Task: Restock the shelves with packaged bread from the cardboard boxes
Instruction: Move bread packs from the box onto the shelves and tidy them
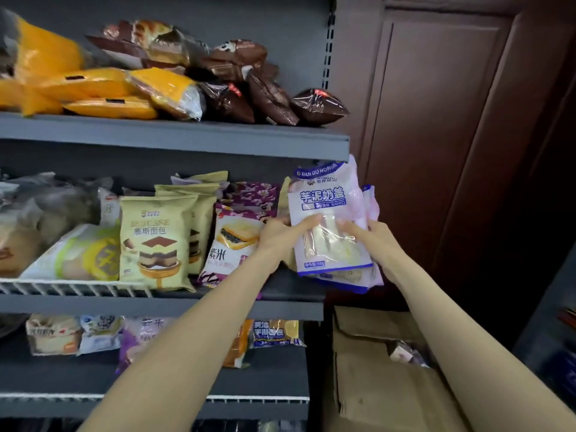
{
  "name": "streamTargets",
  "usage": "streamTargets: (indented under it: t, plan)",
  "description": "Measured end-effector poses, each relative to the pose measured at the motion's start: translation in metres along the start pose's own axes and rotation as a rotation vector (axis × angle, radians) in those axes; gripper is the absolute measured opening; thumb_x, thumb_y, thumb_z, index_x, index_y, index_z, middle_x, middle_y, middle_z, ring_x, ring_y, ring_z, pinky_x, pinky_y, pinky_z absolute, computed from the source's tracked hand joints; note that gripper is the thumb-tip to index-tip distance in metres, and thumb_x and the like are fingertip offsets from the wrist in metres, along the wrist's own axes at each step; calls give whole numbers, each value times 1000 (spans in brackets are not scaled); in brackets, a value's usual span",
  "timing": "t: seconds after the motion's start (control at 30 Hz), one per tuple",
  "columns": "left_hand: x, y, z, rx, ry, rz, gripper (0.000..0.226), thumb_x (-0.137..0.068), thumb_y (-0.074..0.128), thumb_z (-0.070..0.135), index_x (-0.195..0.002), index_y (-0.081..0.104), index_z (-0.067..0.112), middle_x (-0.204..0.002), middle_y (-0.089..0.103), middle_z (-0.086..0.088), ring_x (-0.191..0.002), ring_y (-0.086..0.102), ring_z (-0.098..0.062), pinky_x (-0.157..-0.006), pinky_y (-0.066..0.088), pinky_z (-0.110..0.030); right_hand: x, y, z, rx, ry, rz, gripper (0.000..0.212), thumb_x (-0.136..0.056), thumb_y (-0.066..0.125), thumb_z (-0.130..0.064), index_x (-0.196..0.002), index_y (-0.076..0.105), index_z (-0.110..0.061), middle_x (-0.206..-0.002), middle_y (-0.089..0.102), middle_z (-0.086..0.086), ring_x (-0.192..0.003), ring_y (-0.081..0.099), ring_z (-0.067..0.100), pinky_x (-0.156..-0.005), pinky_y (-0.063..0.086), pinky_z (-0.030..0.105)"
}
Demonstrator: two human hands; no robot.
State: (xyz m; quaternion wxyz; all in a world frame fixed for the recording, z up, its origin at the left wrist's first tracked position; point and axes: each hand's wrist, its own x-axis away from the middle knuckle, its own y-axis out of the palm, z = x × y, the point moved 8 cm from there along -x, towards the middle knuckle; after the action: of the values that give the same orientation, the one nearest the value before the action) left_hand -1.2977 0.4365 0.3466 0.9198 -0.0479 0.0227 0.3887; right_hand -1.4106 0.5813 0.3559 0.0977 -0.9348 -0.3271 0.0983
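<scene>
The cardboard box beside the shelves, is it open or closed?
Open. The cardboard box has its top flaps apart, and a wrapped packet shows inside through the gap. How full it is cannot be told.

- pale lilac-and-white plastic bread pack with blue trim (330,219), upright at the right end of the middle shelf – top band reads "XIAN DU HO…", big blue "芋泥奶盖", and "100g" at the bottom corner
- cream-yellow plastic cake-bread pack (156,241) – "MOUSSE", partly faded, over "慕斯面包"
- purple-and-white sandwich bread pack (232,238) – "紫米"
- everything else is too blurry to read
</scene>
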Motion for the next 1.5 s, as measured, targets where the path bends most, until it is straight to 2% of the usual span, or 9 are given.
streamTargets:
  t: [0.27, 0.37, 0.47, 0.67, 0.9, 1.03, 1.1, 1.23, 1.5]
  plan:
    - [-25, 3, -4, -113, 221, 163, 47, -85, 67, 9, -128, 51, 17, -125, 50, 3, -118, 44, -11, -82, 38, -4, -34, -48, 35, -31, 3, 235, 50, -75, 73, -44, -112, 64, -10, -110, 63, 14, -94, 64, 28, -87, 54, 43]
    - [-35, 0, -6, -93, 174, 179, 86, -82, 69, 4, -148, 18, 27, -150, 33, -3, -137, 33, -19, -107, 33, -26, -38, -53, 47, -127, 24, 205, 44, -69, 73, -47, -102, 67, -18, -103, 69, 10, -92, 67, 28, -88, 53, 49]
    - [-48, 5, -11, -148, 38, 189, 102, -83, 70, 8, -150, -6, 20, -153, 28, -8, -139, 32, -25, -107, 31, -30, -46, -56, 53, -205, 32, 201, 21, -74, 72, -43, -87, 65, -28, -97, 71, 5, -91, 68, 28, -89, 52, 52]
    - [-82, 19, -5, -328, 139, 234, 63, -88, 63, 19, -137, 26, 4, -138, 39, -15, -128, 43, -30, -104, 37, -36, -63, -56, 53, -312, 3, 199, 12, -82, 69, -35, -88, 61, -30, -94, 70, 2, -88, 69, 24, -88, 54, 49]
    - [-113, 18, -22, -820, 202, 396, 47, -95, 47, 9, -138, 27, 3, -138, 33, -21, -122, 44, -36, -99, 36, -38, -84, -47, 58, -281, -5, 177, 30, -80, 71, -38, -103, 64, -20, -98, 71, 6, -88, 70, 27, -87, 54, 50]
    - [-105, 17, -20, -1000, 297, 617, 51, -97, 24, -1, -148, 20, 3, -132, 45, -28, -118, 52, -36, -99, 43, -37, -96, -36, 58, -269, -22, 151, 33, -80, 71, -35, -106, 64, -16, -99, 71, 7, -88, 69, 27, -87, 55, 50]
    - [-103, 26, -11, -1208, 406, 620, 61, -88, 44, -5, -146, 26, 5, -127, 52, -28, -110, 59, -35, -89, 52, -37, -102, -31, 58, -255, -34, 145, 35, -80, 72, -36, -106, 66, -14, -98, 71, 9, -88, 69, 27, -86, 55, 51]
    - [-123, 40, -15, -1311, 360, 381, 81, -89, 52, -3, -150, 10, 28, -147, 17, -26, -124, 38, -40, -94, 45, -40, -110, -27, 57, -261, -49, 133, 34, -80, 71, -36, -105, 66, -14, -97, 72, 8, -88, 70, 27, -85, 55, 51]
    - [-138, 31, -12, -1408, 292, 419, 83, -84, 58, -3, -149, 10, 13, -142, 22, -26, -124, 37, -38, -95, 43, -40, -115, -26, 62, -294, -40, 98, 30, -83, 70, -33, -107, 65, -15, -98, 72, 7, -87, 71, 27, -85, 56, 50]
